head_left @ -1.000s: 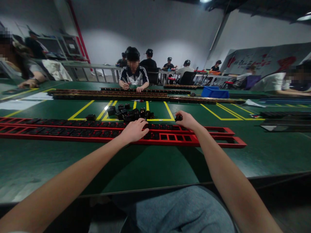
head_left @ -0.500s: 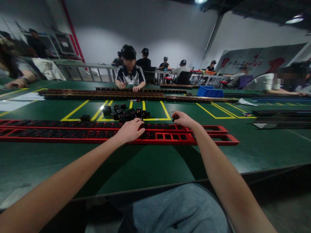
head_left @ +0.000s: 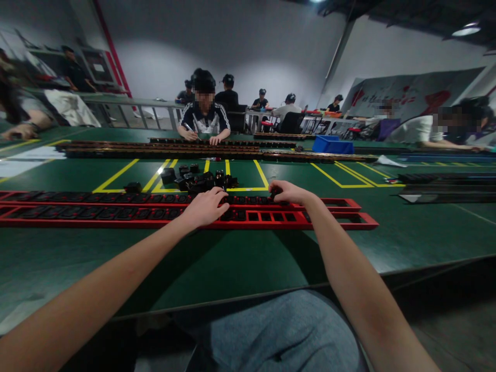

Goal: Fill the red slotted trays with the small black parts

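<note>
Two long red frames [head_left: 329,225] lie side by side on the green table, with black square pieces set in many of their slots. Several slots of the nearer one show bare. My right hand [head_left: 290,192] pinches a small black plastic part [head_left: 276,191] at the far frame's row. Resting across the frames further left is my left hand [head_left: 207,206], its thumb apart from the fingers and nothing visible in it. Just beyond its fingertips sits a loose heap of black parts [head_left: 194,180]. One more black piece [head_left: 133,187] lies left of that heap.
Behind the heap run long dark strips [head_left: 163,150] across the table. A blue bin [head_left: 332,145] stands beyond them. More dark strips [head_left: 437,188] lie at the right. A co-worker [head_left: 204,111] sits opposite, holding a pen; others work further off.
My right hand has come down slightly with the black part, which now sits at the far frame's row. My left hand stays at nearly the same place.
</note>
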Demonstrator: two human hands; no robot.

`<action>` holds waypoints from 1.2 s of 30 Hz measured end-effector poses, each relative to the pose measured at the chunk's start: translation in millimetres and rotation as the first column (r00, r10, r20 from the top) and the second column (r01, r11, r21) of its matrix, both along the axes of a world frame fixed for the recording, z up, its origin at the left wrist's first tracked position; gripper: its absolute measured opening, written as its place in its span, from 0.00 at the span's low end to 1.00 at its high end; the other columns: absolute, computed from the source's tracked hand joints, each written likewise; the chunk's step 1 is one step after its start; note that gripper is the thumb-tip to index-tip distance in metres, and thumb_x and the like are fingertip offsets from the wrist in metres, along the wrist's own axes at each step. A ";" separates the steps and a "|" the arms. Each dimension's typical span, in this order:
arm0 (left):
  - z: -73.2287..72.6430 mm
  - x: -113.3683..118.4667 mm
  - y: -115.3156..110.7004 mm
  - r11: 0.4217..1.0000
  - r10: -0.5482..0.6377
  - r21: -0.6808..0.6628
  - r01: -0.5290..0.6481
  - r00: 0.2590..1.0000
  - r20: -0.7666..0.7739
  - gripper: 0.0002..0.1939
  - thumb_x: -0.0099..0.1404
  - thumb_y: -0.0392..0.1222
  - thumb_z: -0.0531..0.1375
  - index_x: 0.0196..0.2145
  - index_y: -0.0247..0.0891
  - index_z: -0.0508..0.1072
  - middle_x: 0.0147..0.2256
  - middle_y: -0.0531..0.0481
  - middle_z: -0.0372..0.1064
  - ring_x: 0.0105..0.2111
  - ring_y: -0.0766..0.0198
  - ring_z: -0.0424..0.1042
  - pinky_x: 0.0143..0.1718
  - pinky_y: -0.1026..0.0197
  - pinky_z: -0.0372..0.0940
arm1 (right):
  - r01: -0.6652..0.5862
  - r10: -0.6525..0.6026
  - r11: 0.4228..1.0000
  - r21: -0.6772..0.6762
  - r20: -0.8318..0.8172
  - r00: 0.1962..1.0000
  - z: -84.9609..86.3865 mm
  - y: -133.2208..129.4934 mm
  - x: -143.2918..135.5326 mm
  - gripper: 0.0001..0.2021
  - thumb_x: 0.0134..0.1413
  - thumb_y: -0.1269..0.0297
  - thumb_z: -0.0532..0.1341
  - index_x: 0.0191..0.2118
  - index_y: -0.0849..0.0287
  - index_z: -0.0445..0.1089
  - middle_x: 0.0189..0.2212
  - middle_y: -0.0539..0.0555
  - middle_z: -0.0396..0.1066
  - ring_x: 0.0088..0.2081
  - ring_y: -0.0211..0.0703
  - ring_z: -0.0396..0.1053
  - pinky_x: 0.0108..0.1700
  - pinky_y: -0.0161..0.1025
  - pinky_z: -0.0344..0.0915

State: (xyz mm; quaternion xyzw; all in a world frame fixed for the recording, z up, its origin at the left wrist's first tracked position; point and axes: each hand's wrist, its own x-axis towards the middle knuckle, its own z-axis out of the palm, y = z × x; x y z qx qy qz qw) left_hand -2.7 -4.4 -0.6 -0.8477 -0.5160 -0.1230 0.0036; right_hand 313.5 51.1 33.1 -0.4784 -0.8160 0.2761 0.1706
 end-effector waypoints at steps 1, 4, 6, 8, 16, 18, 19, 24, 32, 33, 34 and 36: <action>-0.2 0.0 0.3 1.000 -0.001 0.001 0.001 1.000 -0.001 0.25 0.72 0.53 0.47 0.58 0.38 0.69 0.63 0.42 0.61 0.55 0.51 0.70 0.58 0.50 0.62 | -0.005 0.005 1.000 -0.007 0.013 1.000 0.5 0.0 0.1 0.15 0.37 0.70 0.62 0.37 0.57 0.70 0.36 0.52 0.72 0.38 0.46 0.69 0.41 0.40 0.65; -0.1 0.0 0.7 1.000 0.000 -0.009 0.000 1.000 -0.003 0.25 0.72 0.53 0.47 0.58 0.38 0.68 0.62 0.42 0.61 0.56 0.51 0.69 0.59 0.50 0.62 | -0.006 0.007 1.000 -0.029 0.047 0.999 1.6 -1.3 -0.1 0.16 0.37 0.70 0.63 0.38 0.57 0.71 0.38 0.53 0.72 0.39 0.47 0.70 0.41 0.41 0.65; 0.6 0.3 0.6 1.000 0.002 -0.015 -0.002 1.000 -0.002 0.25 0.72 0.52 0.47 0.59 0.38 0.68 0.63 0.42 0.60 0.56 0.50 0.68 0.59 0.50 0.61 | -0.004 0.006 0.999 -0.037 0.053 0.999 2.2 -3.1 -0.7 0.16 0.37 0.70 0.63 0.39 0.58 0.70 0.38 0.53 0.72 0.38 0.46 0.70 0.40 0.40 0.65; 1.4 0.6 0.2 1.000 -0.001 -0.015 0.001 1.000 0.000 0.26 0.72 0.52 0.47 0.59 0.37 0.68 0.63 0.41 0.60 0.57 0.50 0.68 0.59 0.49 0.61 | 0.004 -0.002 0.999 -0.039 0.063 0.998 3.4 -5.2 -1.5 0.17 0.38 0.71 0.63 0.40 0.58 0.69 0.39 0.54 0.72 0.38 0.46 0.70 0.40 0.40 0.66; 1.1 1.0 -0.6 1.000 0.000 -0.005 0.000 1.000 -0.007 0.25 0.72 0.52 0.47 0.59 0.37 0.68 0.62 0.41 0.61 0.56 0.50 0.69 0.59 0.49 0.61 | 0.008 0.001 0.999 -0.049 0.183 0.983 12.5 -11.0 -7.2 0.17 0.39 0.71 0.66 0.40 0.59 0.71 0.41 0.55 0.73 0.40 0.47 0.71 0.43 0.41 0.67; 0.7 0.7 -0.6 1.000 -0.002 0.001 0.002 1.000 -0.004 0.26 0.72 0.52 0.47 0.59 0.35 0.68 0.63 0.41 0.61 0.56 0.49 0.69 0.60 0.49 0.61 | 0.014 -0.002 0.998 -0.067 0.180 0.984 13.7 -12.0 -8.4 0.17 0.40 0.71 0.66 0.40 0.59 0.71 0.41 0.55 0.74 0.41 0.47 0.71 0.44 0.41 0.67; 0.7 0.6 -0.7 1.000 0.000 0.000 0.000 1.000 -0.004 0.26 0.72 0.52 0.47 0.59 0.35 0.68 0.63 0.41 0.60 0.56 0.49 0.69 0.59 0.48 0.62 | 0.016 -0.002 0.997 -0.078 0.177 0.984 14.2 -12.6 -8.7 0.17 0.40 0.71 0.67 0.41 0.59 0.71 0.41 0.55 0.74 0.41 0.47 0.72 0.44 0.41 0.68; 2.4 0.4 -1.6 1.000 0.003 -0.006 -0.003 1.000 -0.010 0.26 0.72 0.52 0.47 0.59 0.36 0.68 0.63 0.41 0.60 0.56 0.49 0.69 0.59 0.49 0.62 | 0.019 0.002 0.994 -0.109 0.191 0.982 16.6 -14.4 -8.6 0.17 0.43 0.70 0.67 0.43 0.60 0.72 0.43 0.56 0.75 0.43 0.48 0.72 0.47 0.42 0.67; 3.5 0.4 -1.8 1.000 0.009 -0.016 -0.009 1.000 -0.018 0.26 0.72 0.52 0.47 0.59 0.36 0.67 0.63 0.41 0.60 0.56 0.49 0.69 0.59 0.48 0.62 | -0.004 0.028 0.995 -0.105 0.227 0.974 16.2 -11.7 -5.8 0.18 0.45 0.62 0.69 0.45 0.59 0.74 0.46 0.58 0.75 0.45 0.51 0.72 0.48 0.44 0.67; 3.4 0.4 -1.6 1.000 0.008 -0.016 -0.008 1.000 -0.017 0.26 0.72 0.52 0.47 0.59 0.36 0.67 0.63 0.41 0.60 0.56 0.49 0.69 0.59 0.48 0.62 | -0.014 0.036 0.995 -0.101 0.218 0.975 15.5 -11.0 -5.1 0.19 0.46 0.61 0.69 0.45 0.59 0.74 0.46 0.58 0.75 0.46 0.51 0.72 0.48 0.44 0.67; 3.2 0.2 -1.4 1.000 0.007 -0.016 -0.007 1.000 -0.017 0.26 0.73 0.52 0.47 0.60 0.36 0.67 0.63 0.41 0.60 0.56 0.49 0.69 0.59 0.48 0.62 | -0.021 0.041 0.995 -0.099 0.203 0.978 14.7 -10.3 -4.4 0.19 0.47 0.60 0.69 0.46 0.59 0.75 0.46 0.58 0.75 0.46 0.51 0.72 0.49 0.44 0.66; 2.8 -0.1 -1.1 1.000 0.007 -0.015 -0.007 1.000 -0.018 0.26 0.73 0.53 0.46 0.60 0.36 0.67 0.63 0.41 0.60 0.56 0.48 0.69 0.58 0.48 0.62 | -0.019 0.034 0.996 -0.090 0.165 0.986 12.7 -9.0 -3.0 0.17 0.51 0.58 0.66 0.46 0.59 0.75 0.47 0.58 0.75 0.47 0.51 0.72 0.49 0.44 0.66</action>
